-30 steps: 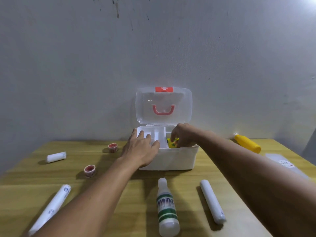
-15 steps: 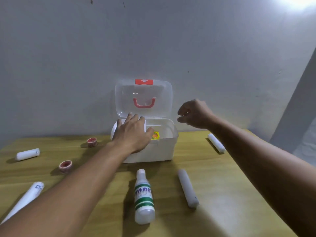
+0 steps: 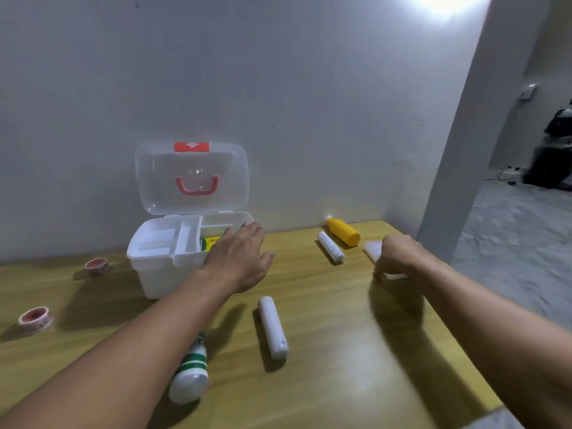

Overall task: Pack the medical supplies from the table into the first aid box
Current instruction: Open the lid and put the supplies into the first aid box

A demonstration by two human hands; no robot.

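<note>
The white first aid box stands open on the wooden table, its clear lid upright against the wall. A yellow item lies inside. My left hand rests flat on the box's right front corner, fingers apart. At the table's right edge my right hand pinches a flat white packet. Still on the table are a white roll, a second white roll, a yellow bottle, a green-striped white bottle and two red tape rolls.
A grey wall rises just behind the table. The table's right edge runs diagonally past my right forearm, with grey floor and a pillar beyond it. Dark objects sit far off at the right.
My right hand left the box, swung right and came down on the flat white packet. My left hand slid from the box's left side to its right corner. The view turned right.
</note>
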